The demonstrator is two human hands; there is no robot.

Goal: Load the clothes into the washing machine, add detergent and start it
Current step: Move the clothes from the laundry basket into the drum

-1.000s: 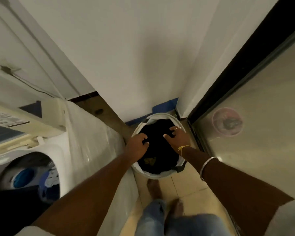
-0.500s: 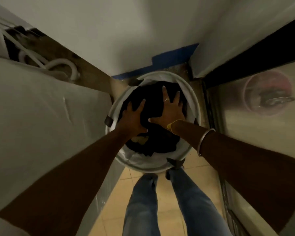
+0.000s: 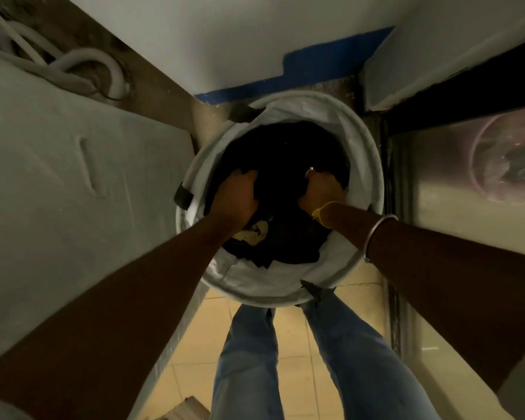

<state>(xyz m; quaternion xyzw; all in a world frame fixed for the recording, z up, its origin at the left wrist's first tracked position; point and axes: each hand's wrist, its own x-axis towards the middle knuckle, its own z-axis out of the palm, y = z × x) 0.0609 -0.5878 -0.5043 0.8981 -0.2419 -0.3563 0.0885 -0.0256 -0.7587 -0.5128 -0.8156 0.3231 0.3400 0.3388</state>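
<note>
My jeans (image 3: 249, 359) fill the bottom of the view, both legs standing on yellowish floor tiles (image 3: 288, 328). Just past my knees sits the hamper (image 3: 373, 165), a round white tub with a soft white liner folded over its rim and small dark tabs at its edge. It stands on the floor in the corner, squeezed between the grey side of the washer (image 3: 73, 192) on my left and a dark-framed glass door (image 3: 467, 237) on my right.

Inside lie the clothes (image 3: 285, 153), a heap of very dark, near-black fabric that covers almost the whole opening. It is too dim to tell one garment from another. A crumpled pale yellow piece (image 3: 255, 234) peeks out at the near edge, under my left wrist.

Both arms reach straight down and forward into the tub. My left hand (image 3: 234, 198) is curled into a fist on a fold of the dark cloth, knuckles up, thumb side toward the middle. My right hand (image 3: 322, 192) is clenched on the same heap a little apart from the left, with a ring (image 3: 311, 169) on one finger, a yellow thread (image 3: 322, 209) round the wrist and a metal bangle (image 3: 376, 234) further up the forearm.

Beyond the hamper a blue strip (image 3: 315, 71) runs along the foot of the white wall (image 3: 255, 31). Far left, behind the washer, a pale hose (image 3: 97, 71) loops on the floor.
</note>
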